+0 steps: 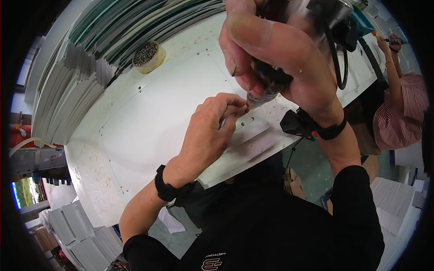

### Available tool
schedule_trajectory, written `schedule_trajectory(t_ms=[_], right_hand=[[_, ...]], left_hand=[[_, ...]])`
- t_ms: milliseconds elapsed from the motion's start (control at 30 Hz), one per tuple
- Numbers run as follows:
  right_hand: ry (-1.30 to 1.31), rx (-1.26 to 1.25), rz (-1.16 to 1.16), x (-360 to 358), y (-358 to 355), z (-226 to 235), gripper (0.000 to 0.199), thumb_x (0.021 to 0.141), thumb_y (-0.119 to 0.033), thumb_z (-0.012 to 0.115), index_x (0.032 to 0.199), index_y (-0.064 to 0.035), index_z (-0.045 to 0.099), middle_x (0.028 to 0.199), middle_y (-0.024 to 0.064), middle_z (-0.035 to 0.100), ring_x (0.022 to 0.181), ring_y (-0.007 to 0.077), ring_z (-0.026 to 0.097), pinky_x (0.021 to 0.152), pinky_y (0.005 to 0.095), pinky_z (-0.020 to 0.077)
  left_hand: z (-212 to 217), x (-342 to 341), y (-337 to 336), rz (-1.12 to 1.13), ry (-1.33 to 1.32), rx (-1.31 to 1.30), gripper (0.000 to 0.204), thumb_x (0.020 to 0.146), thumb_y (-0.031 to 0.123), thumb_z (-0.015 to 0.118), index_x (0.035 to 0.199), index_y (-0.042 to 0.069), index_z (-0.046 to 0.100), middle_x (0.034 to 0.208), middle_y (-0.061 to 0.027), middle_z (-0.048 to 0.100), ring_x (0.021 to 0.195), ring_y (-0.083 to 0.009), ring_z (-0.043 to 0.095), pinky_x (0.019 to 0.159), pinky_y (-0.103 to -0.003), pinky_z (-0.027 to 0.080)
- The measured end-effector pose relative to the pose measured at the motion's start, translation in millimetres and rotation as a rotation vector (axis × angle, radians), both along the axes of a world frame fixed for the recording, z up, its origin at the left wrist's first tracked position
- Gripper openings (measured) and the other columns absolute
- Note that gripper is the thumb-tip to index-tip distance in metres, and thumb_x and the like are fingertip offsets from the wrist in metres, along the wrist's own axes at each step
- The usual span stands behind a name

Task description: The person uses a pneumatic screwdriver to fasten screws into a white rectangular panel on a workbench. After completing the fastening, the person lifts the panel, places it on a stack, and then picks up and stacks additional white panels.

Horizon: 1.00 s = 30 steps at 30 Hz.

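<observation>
My right hand [289, 54] is wrapped round a power screwdriver [312, 16] with a silver and black body and a black cord; it looms close in the upper right. Its lower end, in clear plastic, points down at the white panel [167, 108]. Right at that tip, the thumb and fingers of my left hand [210, 122] are pinched together. A tiny brass-coloured bit shows there, too small to name. Small dark fasteners [242, 124] sit along thin lines on the panel, two of them beside my left fingertips.
A round tub [149, 56] of small metal fasteners stands at the panel's far side. Behind it are stacked green, grey and white strips [131, 27]. White strips [68, 90] fill the left. A co-worker in a striped shirt [402, 110] works at the right.
</observation>
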State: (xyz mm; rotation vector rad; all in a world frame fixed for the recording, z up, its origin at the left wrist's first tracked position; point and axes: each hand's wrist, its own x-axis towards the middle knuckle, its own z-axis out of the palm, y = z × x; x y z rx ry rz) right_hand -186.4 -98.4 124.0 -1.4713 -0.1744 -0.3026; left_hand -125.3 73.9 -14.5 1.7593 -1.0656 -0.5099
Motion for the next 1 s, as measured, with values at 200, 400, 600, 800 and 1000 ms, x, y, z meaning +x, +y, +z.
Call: schedule_trajectory(t_ms=[200, 400, 600, 800, 1000], right_hand=[[0.004, 0.019, 0.018, -2.4, 3.3, 2.7, 0.023, 0.092, -0.019, 0.073, 0.077, -0.0044, 0.064, 0.066, 0.0032, 0.063, 0.057, 0.0069, 0.057, 0.049, 0.0244, 0.0443], [-0.241, -0.340, -0.052, 6.4, -7.2, -31.2, 0.025, 0.094, -0.024, 0.070, 0.081, -0.0037, 0.064, 0.068, 0.0050, 0.063, 0.056, 0.0092, 0.058, 0.049, 0.0251, 0.0454], [-0.177, -0.293, -0.100, -5.1, 12.0, -42.2, 0.024, 0.096, -0.024, 0.063, 0.083, -0.0046, 0.057, 0.065, 0.0065, 0.060, 0.050, 0.0114, 0.053, 0.046, 0.0256, 0.0426], [-0.191, -0.161, 0.054, 7.1, 27.9, -17.4, 0.024, 0.100, -0.026, 0.058, 0.091, -0.0032, 0.057, 0.075, 0.0123, 0.066, 0.053, 0.0123, 0.057, 0.047, 0.0243, 0.0452], [-0.249, 0.026, -0.009, 35.9, 23.7, 1.1, 0.034, 0.097, -0.028, 0.067, 0.079, 0.0005, 0.064, 0.076, 0.0126, 0.069, 0.058, 0.0112, 0.066, 0.043, 0.0218, 0.0494]], left_hand=[[7.8, 5.7, -0.5, -0.047, -0.126, -0.001, 0.025, 0.091, -0.003, 0.055, 0.115, 0.004, 0.060, 0.104, -0.0126, 0.072, 0.100, -0.0325, 0.063, 0.090, -0.044, 0.048], [20.9, 32.1, -18.0, -0.223, -0.541, -0.036, 0.022, 0.085, -0.006, 0.050, 0.103, 0.000, 0.063, 0.100, -0.0186, 0.064, 0.096, -0.0392, 0.061, 0.084, -0.048, 0.049], [20.2, 42.8, -19.3, -0.397, -0.742, -0.123, 0.010, 0.088, 0.000, 0.057, 0.096, -0.005, 0.060, 0.099, -0.0189, 0.061, 0.097, -0.0358, 0.060, 0.082, -0.046, 0.049], [21.4, 46.9, 9.7, -0.431, -0.749, 0.252, 0.021, 0.090, -0.001, 0.054, 0.110, 0.000, 0.062, 0.117, -0.0127, 0.064, 0.115, -0.0359, 0.059, 0.101, -0.049, 0.047], [18.6, 55.0, 55.8, -0.224, -0.761, 0.121, 0.038, 0.094, 0.000, 0.058, 0.131, 0.008, 0.060, 0.131, -0.0173, 0.063, 0.127, -0.0391, 0.056, 0.111, -0.051, 0.043]])
